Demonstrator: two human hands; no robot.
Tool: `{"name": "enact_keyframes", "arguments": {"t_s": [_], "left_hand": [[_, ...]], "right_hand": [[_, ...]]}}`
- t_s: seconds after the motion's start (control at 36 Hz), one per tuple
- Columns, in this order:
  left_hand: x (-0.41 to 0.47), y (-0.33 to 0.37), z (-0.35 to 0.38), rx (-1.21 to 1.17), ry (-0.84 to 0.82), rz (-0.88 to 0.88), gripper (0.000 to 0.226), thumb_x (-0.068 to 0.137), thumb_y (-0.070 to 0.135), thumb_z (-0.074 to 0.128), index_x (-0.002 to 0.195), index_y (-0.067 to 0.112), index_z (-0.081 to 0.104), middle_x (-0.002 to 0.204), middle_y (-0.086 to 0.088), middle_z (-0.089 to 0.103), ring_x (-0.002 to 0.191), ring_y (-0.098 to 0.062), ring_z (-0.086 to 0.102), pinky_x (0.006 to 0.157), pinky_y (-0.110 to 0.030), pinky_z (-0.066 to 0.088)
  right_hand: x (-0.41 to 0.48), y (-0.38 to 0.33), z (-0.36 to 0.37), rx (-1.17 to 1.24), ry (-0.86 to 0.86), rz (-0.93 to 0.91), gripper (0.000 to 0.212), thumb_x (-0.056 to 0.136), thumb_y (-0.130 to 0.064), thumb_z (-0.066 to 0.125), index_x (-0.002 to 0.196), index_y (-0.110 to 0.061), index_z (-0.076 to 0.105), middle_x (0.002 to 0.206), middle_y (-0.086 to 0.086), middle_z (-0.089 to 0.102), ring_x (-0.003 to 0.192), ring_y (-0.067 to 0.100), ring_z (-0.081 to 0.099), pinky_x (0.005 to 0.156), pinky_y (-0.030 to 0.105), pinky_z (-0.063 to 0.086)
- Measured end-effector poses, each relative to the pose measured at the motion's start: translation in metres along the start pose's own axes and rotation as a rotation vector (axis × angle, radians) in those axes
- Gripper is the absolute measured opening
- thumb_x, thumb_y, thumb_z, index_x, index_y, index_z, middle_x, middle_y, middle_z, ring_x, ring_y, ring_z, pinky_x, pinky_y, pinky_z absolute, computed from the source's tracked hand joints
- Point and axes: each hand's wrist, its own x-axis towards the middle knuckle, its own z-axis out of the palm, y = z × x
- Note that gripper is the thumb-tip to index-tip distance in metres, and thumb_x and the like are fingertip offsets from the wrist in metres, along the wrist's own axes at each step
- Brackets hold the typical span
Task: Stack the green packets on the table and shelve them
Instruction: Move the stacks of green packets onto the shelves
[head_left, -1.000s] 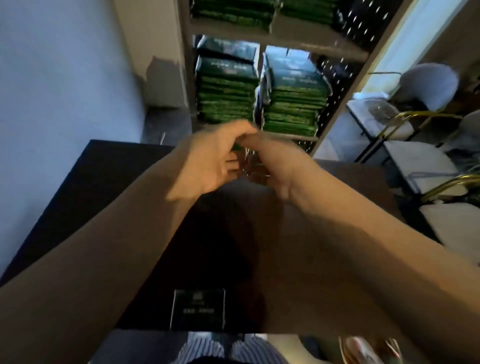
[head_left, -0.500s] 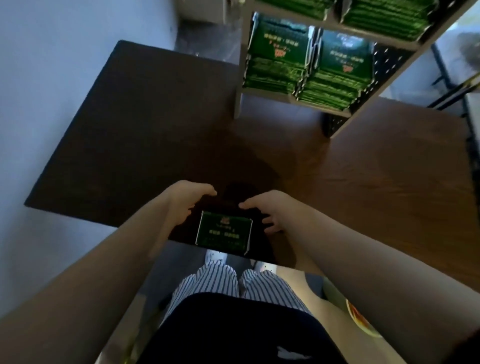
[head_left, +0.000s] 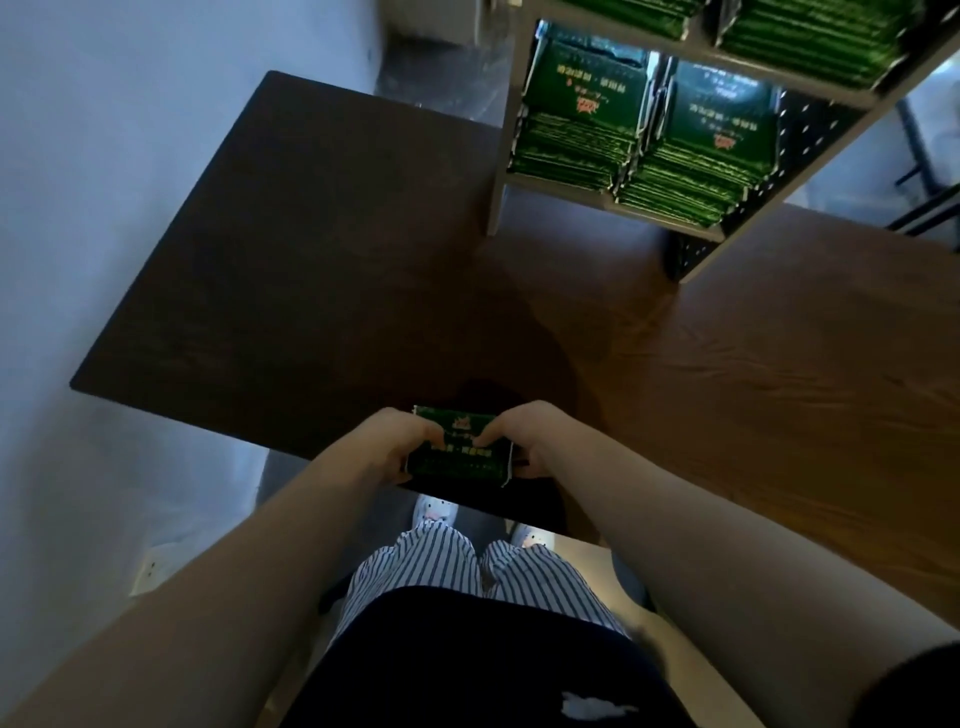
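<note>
Gripping a green packet (head_left: 460, 456) at the near edge of the dark table (head_left: 311, 270), the left hand (head_left: 388, 448) and right hand (head_left: 530, 441) pinch its opposite ends, while the shelf (head_left: 670, 221) beyond holds packet stacks (head_left: 631, 140).

My left hand (head_left: 397, 446) and right hand (head_left: 531, 440) hide both ends of the packet (head_left: 460, 463), its print too blurred to read.

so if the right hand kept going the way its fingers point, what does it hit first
The right hand grips the green packet, fingers pointing across its top. Sliding straight on, it would probably meet the left hand gripping the other end; depth is unclear.
</note>
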Motion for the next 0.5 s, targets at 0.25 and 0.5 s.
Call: {"name": "enact_keyframes", "arguments": {"t_s": [0.25, 0.5], "left_hand": [[-0.012, 0.019, 0.011, -0.095, -0.066, -0.01, 0.027, 0.088, 0.005, 0.069, 0.109, 0.011, 0.054, 0.107, -0.013, 0.063, 0.092, -0.024, 0.063, 0.068, -0.034, 0.053], [-0.043, 0.093, 0.011, -0.277, -0.099, 0.136, 0.043, 0.088, 0.012, 0.07, 0.127, 0.015, 0.054, 0.119, -0.013, 0.065, 0.109, -0.026, 0.064, 0.098, -0.045, 0.053]], "right_hand": [[0.003, -0.009, -0.027, 0.146, -0.034, -0.038, 0.052, 0.084, 0.006, 0.067, 0.132, -0.005, 0.048, 0.118, 0.021, 0.059, 0.106, 0.038, 0.062, 0.093, 0.052, 0.054], [-0.029, -0.068, -0.057, 0.24, -0.043, -0.189, 0.037, 0.085, -0.002, 0.069, 0.119, -0.007, 0.055, 0.102, 0.014, 0.07, 0.088, 0.028, 0.071, 0.088, 0.042, 0.057]]}}
